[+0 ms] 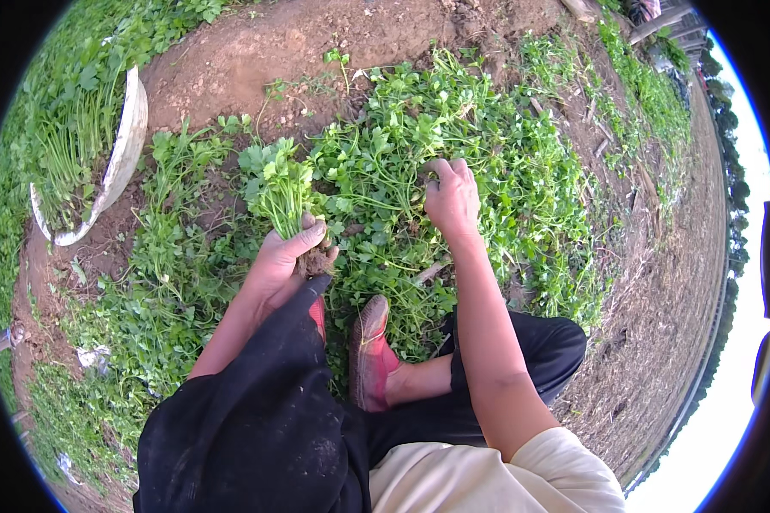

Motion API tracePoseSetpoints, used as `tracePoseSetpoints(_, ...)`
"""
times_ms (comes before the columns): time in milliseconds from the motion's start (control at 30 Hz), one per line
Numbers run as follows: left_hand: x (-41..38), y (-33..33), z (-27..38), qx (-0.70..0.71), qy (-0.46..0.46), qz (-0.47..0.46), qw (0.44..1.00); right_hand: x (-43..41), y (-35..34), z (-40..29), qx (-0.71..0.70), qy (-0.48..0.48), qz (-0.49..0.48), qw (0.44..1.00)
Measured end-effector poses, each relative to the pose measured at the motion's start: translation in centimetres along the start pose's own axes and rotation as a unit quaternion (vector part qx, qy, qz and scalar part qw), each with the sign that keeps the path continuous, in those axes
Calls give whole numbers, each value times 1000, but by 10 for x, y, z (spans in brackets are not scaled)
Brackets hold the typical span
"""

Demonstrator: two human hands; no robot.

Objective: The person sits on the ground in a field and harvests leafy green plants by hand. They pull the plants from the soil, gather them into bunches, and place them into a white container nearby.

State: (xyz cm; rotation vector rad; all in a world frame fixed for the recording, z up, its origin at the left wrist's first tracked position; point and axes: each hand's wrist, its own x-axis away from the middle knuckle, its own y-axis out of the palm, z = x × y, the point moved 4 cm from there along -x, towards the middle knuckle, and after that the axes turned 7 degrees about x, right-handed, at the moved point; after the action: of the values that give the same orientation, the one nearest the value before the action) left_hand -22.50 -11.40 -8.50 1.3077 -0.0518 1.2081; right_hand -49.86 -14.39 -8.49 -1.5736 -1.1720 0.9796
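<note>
My left hand (295,247) is closed around a small bunch of leafy celery plants (287,189). Pale green stems and leaves stick up above the fist, and soil-covered roots (314,261) hang out below the thumb. Over a dense patch of loose, tangled celery plants (385,154) lies my right hand (452,195), its fingers curled down into the leaves. The back of that hand hides its fingertips, so whether it grips a stem cannot be told.
At left, a white basin (128,134) holds upright celery bunches (70,147). Bare soil (244,58) runs along the far side. My red shoe (373,359) stands amid the plants. White scraps (94,358) lie at lower left, and dry stubble ground (667,308) stretches to the right.
</note>
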Motion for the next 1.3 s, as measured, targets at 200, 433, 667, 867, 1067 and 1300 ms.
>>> tracePoseSetpoints(200, 2, 0, 0, 7, 5, 15, 1000, -42, 0, -21, 111, -240, -25, 964)
tracePoseSetpoints(433, 5, -3, 6, 32, 16, 10, 999, -60, -69, -20, -478, 49, -119, 869)
tracePoseSetpoints(667, -11, 11, -7, 3, -22, -1, 1000, -1, -26, -26, -575, 162, -287, 749)
tracePoseSetpoints(867, -24, 41, -16, -73, -36, -25, 996, 50, -8, -64, -451, 10, -301, 840)
tracePoseSetpoints(1067, -17, 9, -3, -95, -30, 4, 995, 47, -21, -53, -404, 23, -317, 858)
tracePoseSetpoints(1300, -11, 11, 37, 90, 77, -75, 990, 7, -23, -13, -16, -57, -232, 971)
